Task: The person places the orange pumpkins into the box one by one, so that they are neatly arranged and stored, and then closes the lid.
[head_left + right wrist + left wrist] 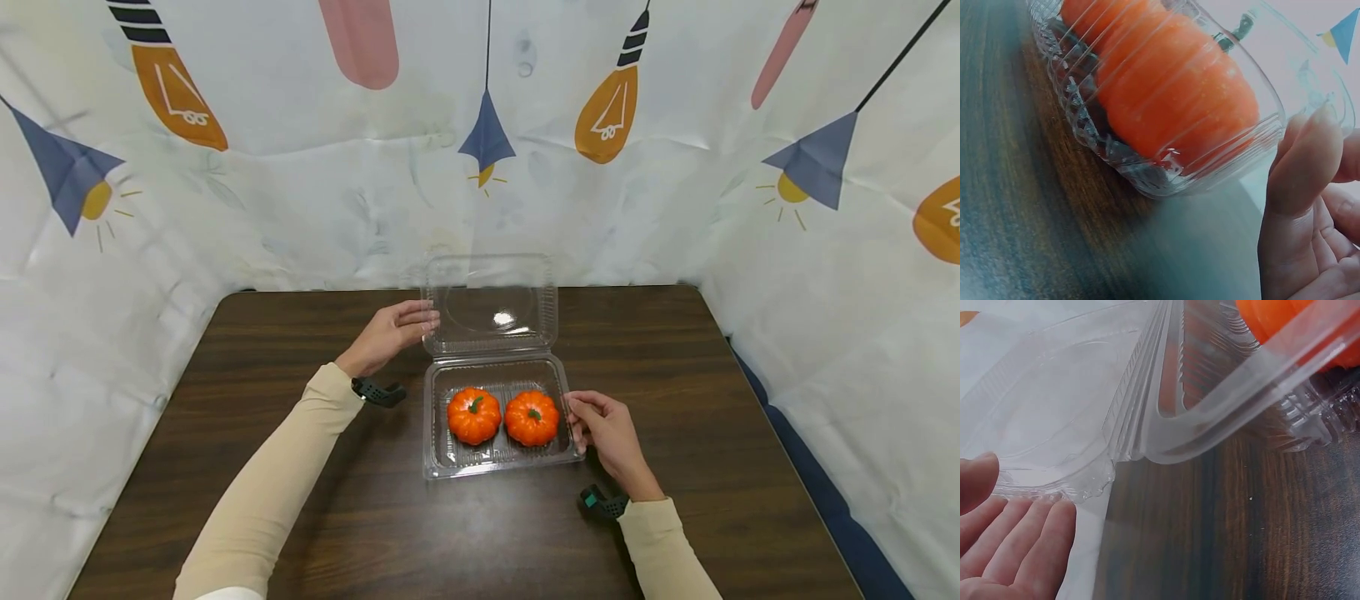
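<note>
A clear plastic clamshell container (429,450) lies on the table with its lid (491,308) raised at the back. Two small orange pumpkins with green stems sit side by side in the base, a left pumpkin (474,416) and a right pumpkin (532,418). At the lid's left edge is my left hand (384,335), its fairly straight fingers (1044,534) touching the plastic. My right hand (611,433) pinches the base's right rim between thumb (1310,165) and forefinger, close to the right pumpkin.
The dark wood-grain table (300,500) extends around the container. White fabric (315,217) printed with lamps and bulbs hangs behind and along both sides. Each wrist carries a dark band, the left band (378,392) and the right band (603,502).
</note>
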